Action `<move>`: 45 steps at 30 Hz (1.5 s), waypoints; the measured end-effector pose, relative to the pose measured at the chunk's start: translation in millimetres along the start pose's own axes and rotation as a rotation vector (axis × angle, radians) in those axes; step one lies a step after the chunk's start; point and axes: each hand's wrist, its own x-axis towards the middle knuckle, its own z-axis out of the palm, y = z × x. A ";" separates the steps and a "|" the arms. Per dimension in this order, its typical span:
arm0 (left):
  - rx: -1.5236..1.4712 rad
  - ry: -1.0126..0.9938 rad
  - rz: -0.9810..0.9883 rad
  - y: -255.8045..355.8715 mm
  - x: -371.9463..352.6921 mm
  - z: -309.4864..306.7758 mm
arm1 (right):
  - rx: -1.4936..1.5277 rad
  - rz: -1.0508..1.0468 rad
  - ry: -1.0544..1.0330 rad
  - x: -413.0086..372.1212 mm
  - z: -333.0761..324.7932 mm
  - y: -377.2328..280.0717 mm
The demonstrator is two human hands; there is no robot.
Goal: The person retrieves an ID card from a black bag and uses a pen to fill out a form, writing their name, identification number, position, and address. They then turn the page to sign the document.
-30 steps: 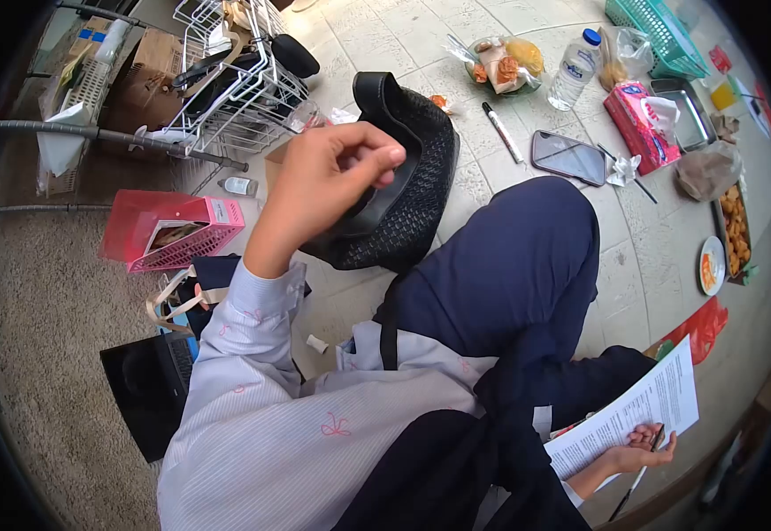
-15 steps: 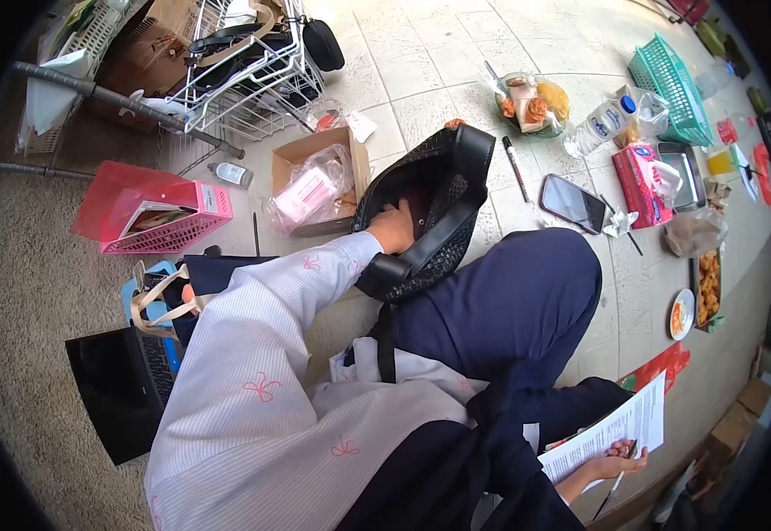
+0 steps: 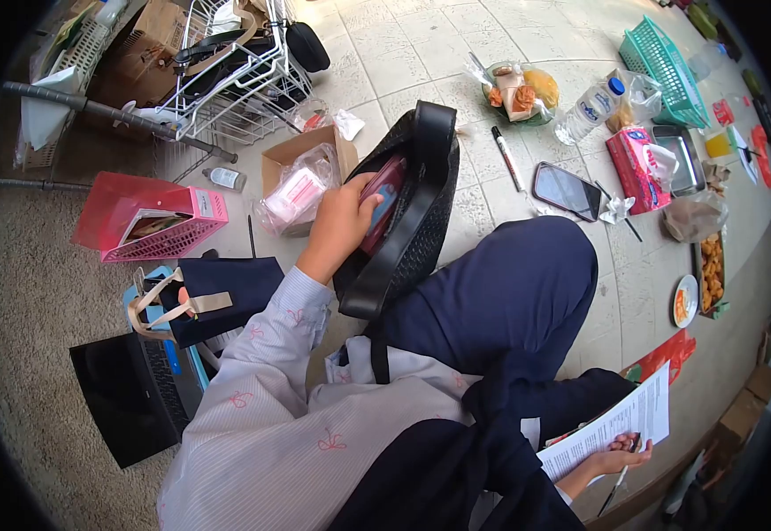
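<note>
My left hand (image 3: pixel 343 221), in a striped sleeve, grips a dark red flat item (image 3: pixel 383 205) with a blue patch, at the opening of a black woven bag (image 3: pixel 429 217). The item's lower part is hidden inside the bag, which leans by my raised navy-clad knee (image 3: pixel 536 274). At the lower right, my right hand (image 3: pixel 613 462) is closed on printed sheets (image 3: pixel 602 435). A thin pen (image 3: pixel 613 492) sticks out below that hand.
Left: a pink file holder (image 3: pixel 168 234), navy tote (image 3: pixel 226 292), laptop (image 3: pixel 124 389) and wire basket (image 3: pixel 235 102). Beyond the bag, an open carton (image 3: pixel 345 152). Right: a marker (image 3: pixel 507 159), phone (image 3: pixel 567 191), bottle (image 3: pixel 590 111), tissue pack (image 3: pixel 637 177) and food tray (image 3: pixel 713 274).
My left hand has come up and left out of the bag's inside, bringing the dark red item into view. The bag has tilted more upright. My right hand still holds the sheets.
</note>
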 end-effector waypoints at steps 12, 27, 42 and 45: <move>-0.871 -0.507 -0.321 -92.2 34.8 -32.8 | 0.003 -0.022 0.022 -2.4 -1.7 -1.6; -0.946 -0.512 -0.343 -100.2 37.7 -28.1 | -0.055 -0.019 0.002 -2.5 -0.7 -2.8; -0.821 -0.369 -0.184 -111.7 34.5 -13.5 | -0.113 -0.060 -0.017 1.1 2.4 -0.6; -0.821 -0.386 -0.164 -112.3 35.4 -14.8 | -0.118 -0.065 -0.022 0.2 4.3 -2.7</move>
